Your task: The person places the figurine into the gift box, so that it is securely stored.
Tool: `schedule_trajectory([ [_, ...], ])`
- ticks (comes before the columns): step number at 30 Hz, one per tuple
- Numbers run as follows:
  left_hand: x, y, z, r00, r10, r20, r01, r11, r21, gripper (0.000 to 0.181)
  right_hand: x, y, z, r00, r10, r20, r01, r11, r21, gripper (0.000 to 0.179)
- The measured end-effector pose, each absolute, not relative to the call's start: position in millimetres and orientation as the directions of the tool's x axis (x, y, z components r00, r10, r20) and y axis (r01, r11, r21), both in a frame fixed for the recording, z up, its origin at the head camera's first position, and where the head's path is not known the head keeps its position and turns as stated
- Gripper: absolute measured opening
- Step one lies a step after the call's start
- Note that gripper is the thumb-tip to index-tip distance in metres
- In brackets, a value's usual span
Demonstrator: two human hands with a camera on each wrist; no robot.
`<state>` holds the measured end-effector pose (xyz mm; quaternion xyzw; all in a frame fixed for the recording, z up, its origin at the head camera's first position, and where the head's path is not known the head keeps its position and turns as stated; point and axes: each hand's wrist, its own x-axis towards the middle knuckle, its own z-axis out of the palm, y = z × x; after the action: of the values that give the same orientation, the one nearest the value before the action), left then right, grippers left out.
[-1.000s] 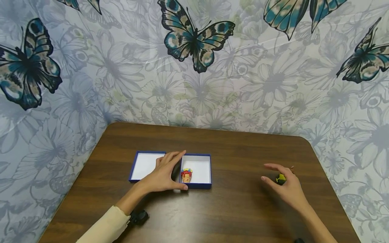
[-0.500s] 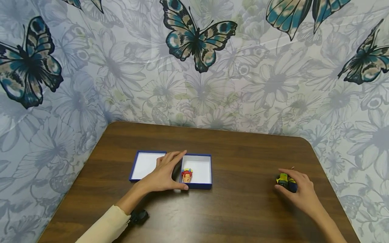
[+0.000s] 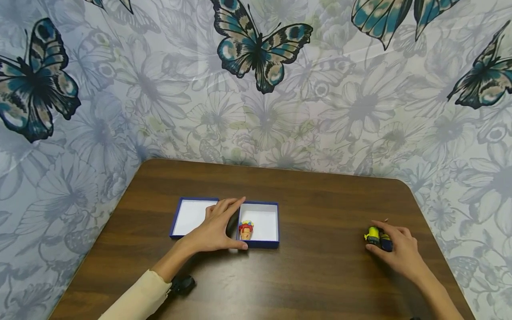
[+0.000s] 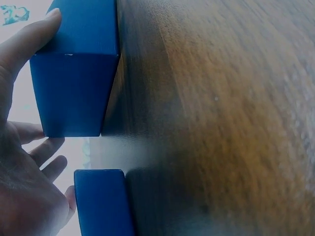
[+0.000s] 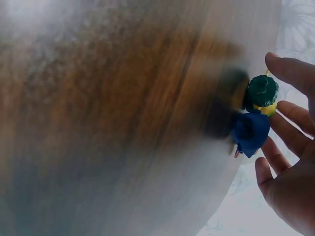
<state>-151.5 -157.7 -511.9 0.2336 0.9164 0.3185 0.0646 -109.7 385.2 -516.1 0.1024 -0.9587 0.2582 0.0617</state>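
In the head view, my left hand (image 3: 214,229) holds the left side of an open blue box (image 3: 266,244) with a white inside, thumb at the front wall and fingers at the far side. A small toy figure (image 3: 246,231) in red, yellow and blue lies inside by the left wall. Far to the right, my right hand (image 3: 406,253) reaches around two small figures, a yellow-green figure (image 3: 373,234) and a navy-blue figure (image 3: 386,244). From the right wrist, the thumb stands apart from the green-bottomed figure (image 5: 263,91), with fingers spread behind both figures.
A shallow blue box lid (image 3: 194,218), white inside, lies left of the box, partly behind my left hand. Everything rests on a brown wooden table (image 3: 312,209), its far edge against a butterfly-printed wall cloth (image 3: 280,124). A thin tip (image 3: 386,220) shows behind the right fingers.
My right hand has moved right and drawn in around the two figures, and the yellow-green one has shifted slightly in angle. My left hand and the box stay put.
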Motion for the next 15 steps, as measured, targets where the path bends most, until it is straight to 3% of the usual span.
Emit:
schedule_trajectory([
  [15, -151.4, -159.1, -513.2, -0.883, 0.468, 0.027, 0.381, 0.684, 0.622, 0.131, -116.2, 386.2, -516.5, -0.966, -0.186, 0.181, -0.236, 0.92, -0.314, 0.062],
])
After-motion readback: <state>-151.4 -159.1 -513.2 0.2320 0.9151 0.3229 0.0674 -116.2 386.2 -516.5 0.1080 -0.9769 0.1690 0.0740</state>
